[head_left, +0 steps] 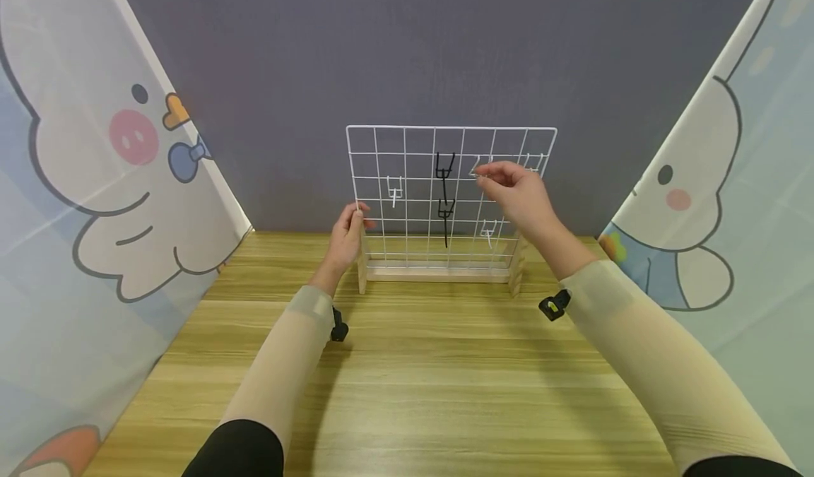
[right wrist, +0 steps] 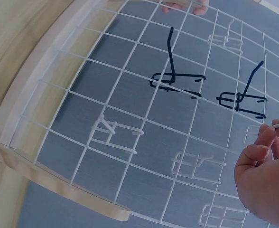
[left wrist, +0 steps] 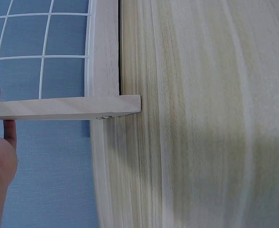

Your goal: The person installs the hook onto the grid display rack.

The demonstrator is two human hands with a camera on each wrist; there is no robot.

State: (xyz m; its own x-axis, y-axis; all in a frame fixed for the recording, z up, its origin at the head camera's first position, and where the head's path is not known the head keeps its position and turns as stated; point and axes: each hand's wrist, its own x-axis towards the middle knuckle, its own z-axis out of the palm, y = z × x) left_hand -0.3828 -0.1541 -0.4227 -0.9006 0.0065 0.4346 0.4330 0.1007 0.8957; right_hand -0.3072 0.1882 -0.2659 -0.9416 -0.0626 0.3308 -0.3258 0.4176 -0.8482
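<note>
A white wire grid panel (head_left: 420, 166) stands upright in a wooden base (head_left: 439, 275). My left hand (head_left: 346, 235) grips the rack's left side post, thumb in front and fingers behind. At the upper right of the grid, my right hand (head_left: 523, 196) pinches the tip of a white hook (right wrist: 252, 135), whose wire loops sit at the grid. Two black hooks (head_left: 443, 173) hang one above the other left of that hand. Other white hooks (head_left: 395, 192) hang on the grid, including a lower right one (head_left: 487, 232). My right hand partly hides some hooks in the head view.
The rack stands on a wood-grain table (head_left: 439, 378) near its back edge, before a dark grey backdrop (head_left: 407, 46). Cartoon-printed cloth panels flank the table on the left (head_left: 76, 180) and right (head_left: 763, 201).
</note>
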